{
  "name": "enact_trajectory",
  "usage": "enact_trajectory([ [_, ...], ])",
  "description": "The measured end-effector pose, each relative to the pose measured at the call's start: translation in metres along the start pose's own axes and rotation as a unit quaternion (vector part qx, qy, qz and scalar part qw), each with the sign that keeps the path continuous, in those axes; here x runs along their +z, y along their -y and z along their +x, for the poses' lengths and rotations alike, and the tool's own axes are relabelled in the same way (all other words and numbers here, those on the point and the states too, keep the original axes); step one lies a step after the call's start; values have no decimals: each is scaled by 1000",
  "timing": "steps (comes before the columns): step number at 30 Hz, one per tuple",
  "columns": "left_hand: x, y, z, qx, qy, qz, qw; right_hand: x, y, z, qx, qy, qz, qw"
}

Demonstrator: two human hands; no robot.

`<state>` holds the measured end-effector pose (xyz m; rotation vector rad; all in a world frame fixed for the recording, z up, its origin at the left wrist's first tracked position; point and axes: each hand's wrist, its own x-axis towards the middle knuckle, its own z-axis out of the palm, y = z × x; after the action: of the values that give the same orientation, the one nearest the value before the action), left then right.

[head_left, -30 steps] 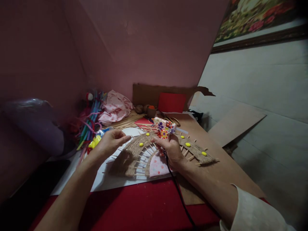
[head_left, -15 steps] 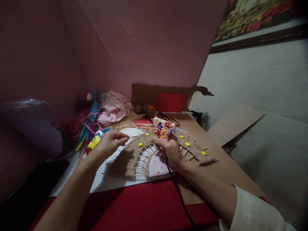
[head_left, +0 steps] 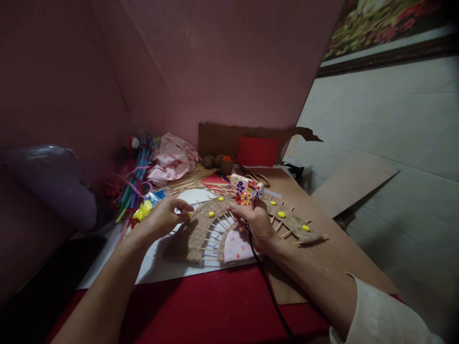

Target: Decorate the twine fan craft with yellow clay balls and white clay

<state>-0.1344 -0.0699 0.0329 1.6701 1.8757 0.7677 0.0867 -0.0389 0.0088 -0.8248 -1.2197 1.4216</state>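
My right hand is wrapped round the grip of a flower-patterned hot glue gun. A clear glue stick pokes out of its back, and a black cord hangs down. Between the fingertips of my left hand a small yellow disc shows, at the left part of a fan-shaped woven twine piece with thin sticks for ribs. Several yellow discs like it, among them one yellow disc on the right, sit on the twine band. A pink patterned cloth half-round fills the fan's inner part, partly behind my right hand.
White paper lies beneath the fan on a red tablecloth, with brown board to the right. Behind are crumpled pink cloth, thin sticks, scissors and red card. Colourful pipe cleaners are heaped left.
My left hand has come slightly down onto the fan's left side, and a yellow disc now shows at its fingertips. The right hand keeps hold of the glue gun, while the view has shifted slightly.
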Motion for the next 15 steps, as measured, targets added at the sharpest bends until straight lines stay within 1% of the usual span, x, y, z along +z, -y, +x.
enact_trajectory([
  [3, 1, 9, 3, 12, 5, 16, 1000, 0, 1, -1, 5, -1, -2, 1000],
  [6, 2, 15, 7, 5, 11, 30, 999, 0, 1, -1, 11, -1, -1, 1000],
  [9, 2, 16, 8, -9, 14, 51, 999, -1, 0, 0, 9, -5, -2, 1000],
  [15, 2, 16, 8, -10, 18, 75, 997, -2, -3, 2, -2, 0, -3, 1000],
])
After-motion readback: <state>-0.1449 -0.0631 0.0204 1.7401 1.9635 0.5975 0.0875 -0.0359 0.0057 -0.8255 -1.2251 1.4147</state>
